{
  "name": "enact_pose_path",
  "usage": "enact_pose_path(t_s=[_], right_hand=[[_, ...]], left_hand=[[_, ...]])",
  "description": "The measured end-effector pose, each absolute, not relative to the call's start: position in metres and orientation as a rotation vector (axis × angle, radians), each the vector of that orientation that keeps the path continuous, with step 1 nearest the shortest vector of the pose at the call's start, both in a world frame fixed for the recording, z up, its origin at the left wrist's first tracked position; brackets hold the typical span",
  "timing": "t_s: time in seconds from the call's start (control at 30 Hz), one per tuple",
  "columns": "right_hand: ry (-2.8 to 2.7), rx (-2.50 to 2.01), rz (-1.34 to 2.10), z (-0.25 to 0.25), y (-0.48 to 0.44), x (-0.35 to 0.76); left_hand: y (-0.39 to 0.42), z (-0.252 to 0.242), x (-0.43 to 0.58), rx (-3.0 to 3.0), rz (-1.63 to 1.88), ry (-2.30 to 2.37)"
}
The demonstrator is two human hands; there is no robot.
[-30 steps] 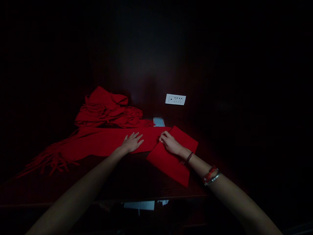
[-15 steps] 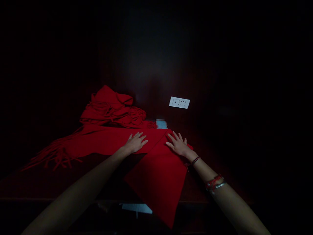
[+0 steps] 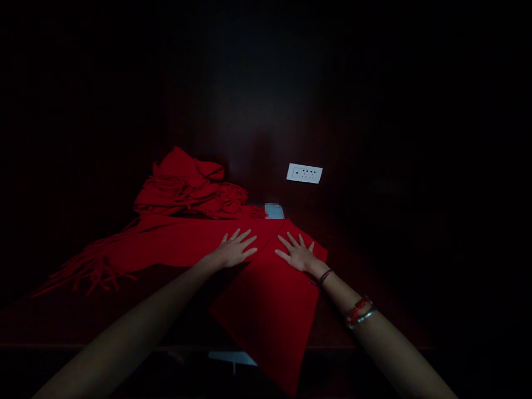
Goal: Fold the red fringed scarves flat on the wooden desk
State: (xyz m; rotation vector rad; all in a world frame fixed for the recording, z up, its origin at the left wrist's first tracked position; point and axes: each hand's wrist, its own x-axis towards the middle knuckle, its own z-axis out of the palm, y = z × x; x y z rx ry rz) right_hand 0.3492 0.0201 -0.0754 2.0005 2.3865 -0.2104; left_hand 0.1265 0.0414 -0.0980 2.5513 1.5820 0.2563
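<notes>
A red fringed scarf (image 3: 266,310) lies on the dark table, bent so that one part runs left and the other slants toward me over the front edge. My left hand (image 3: 236,250) rests flat on the left-running part, fingers spread. Just right of the diagonal fold, my right hand (image 3: 296,252) lies on the cloth with its fingers apart too. Neither hand grips the fabric. Loose fringe spreads out at the scarf's left end.
Behind the scarf, more red fringed cloth (image 3: 178,185) sits in a crumpled heap. A small light-blue item (image 3: 274,211), blurred out, lies beside it. A white socket plate (image 3: 305,173) is on the dark back panel. Below the table edge shows a pale flat object (image 3: 233,358).
My right hand has slid a little left and toward me, uncovering the scarf's right corner. My left hand has shifted slightly right and nearer. Both stay spread on the cloth.
</notes>
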Motion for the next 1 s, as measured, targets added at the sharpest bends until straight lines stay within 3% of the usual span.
enact_pose_path(t_s=[0.33,0.5,0.67,0.8,1.0], right_hand=[[2.455,2.006,-0.238,-0.074,0.022,0.356],[2.381,2.316,-0.069,-0.068,0.030,0.397],[2.325,2.512,-0.393,-0.069,0.043,0.420],[2.266,2.590,-0.678,-0.066,0.045,0.420],[2.309,2.553,-1.219,-0.061,0.040,0.436]], left_hand=[[0.020,-0.089,0.138,2.642,0.255,1.356],[0.015,-0.083,0.139,2.701,0.167,1.166],[0.015,-0.080,0.145,2.715,0.368,1.091],[0.016,-0.083,0.151,2.446,0.636,1.311],[0.018,-0.086,0.154,2.193,0.620,1.338]])
